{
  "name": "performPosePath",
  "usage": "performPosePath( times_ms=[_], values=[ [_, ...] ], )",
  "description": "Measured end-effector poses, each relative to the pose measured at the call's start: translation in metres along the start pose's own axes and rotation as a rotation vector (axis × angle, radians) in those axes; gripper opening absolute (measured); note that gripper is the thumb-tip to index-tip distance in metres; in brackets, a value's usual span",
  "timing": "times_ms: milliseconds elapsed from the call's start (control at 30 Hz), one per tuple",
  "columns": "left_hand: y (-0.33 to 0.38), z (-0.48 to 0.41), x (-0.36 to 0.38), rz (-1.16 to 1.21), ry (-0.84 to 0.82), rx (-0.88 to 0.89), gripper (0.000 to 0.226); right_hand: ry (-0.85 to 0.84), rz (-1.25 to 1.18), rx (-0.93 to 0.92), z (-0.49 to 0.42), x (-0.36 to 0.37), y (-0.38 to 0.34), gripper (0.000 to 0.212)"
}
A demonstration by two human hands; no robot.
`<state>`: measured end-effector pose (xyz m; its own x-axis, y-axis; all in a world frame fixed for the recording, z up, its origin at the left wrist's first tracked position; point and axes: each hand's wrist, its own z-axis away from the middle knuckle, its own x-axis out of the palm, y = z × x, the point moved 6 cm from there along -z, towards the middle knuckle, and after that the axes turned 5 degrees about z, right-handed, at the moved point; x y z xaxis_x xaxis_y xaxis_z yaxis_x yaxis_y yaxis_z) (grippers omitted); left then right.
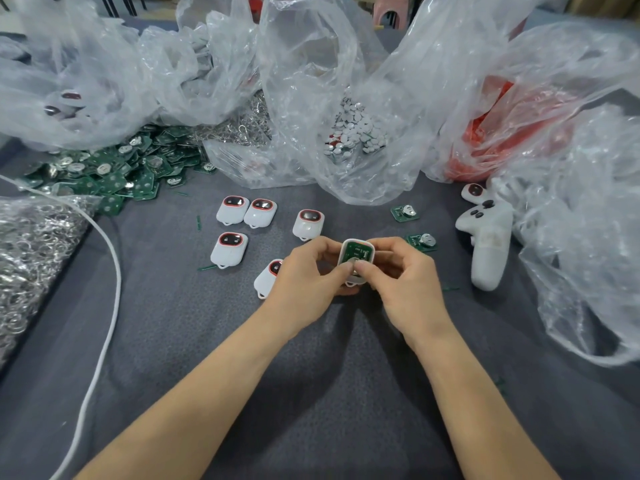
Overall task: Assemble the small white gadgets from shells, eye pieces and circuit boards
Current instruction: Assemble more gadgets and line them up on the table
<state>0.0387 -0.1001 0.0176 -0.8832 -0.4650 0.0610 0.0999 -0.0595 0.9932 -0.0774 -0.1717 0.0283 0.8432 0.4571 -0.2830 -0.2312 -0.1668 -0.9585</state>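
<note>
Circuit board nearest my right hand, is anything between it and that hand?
Nothing visible. The circuit board lies on the cloth just beyond the right hand, though that hand and the left hand both grip the open shell.

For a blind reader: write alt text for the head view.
The left hand and right hand hold a white shell with a green circuit board inside, thumbs on it, over a grey table. Five shells with red-rimmed eye pieces lie to the left, two loose circuit boards to the right; clear plastic bags and a heap of boards sit behind.
</note>
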Motion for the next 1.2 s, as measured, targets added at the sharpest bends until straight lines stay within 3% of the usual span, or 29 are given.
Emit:
performPosePath(
  times_ms=[767,1200],
  values=[
    [0.0041,0.0026,0.0005,0.031,-0.082,-0.056,0.015,-0.008,-0.050,0.013,-0.0005,0.0011,0.0016,0.010],
    [0.0028,0.0015,0.0002,-0.225,-0.030,0.063,0.009,0.061,0.065,0.036,-0.0033,0.0004,0.0058,0.006]
  ],
)
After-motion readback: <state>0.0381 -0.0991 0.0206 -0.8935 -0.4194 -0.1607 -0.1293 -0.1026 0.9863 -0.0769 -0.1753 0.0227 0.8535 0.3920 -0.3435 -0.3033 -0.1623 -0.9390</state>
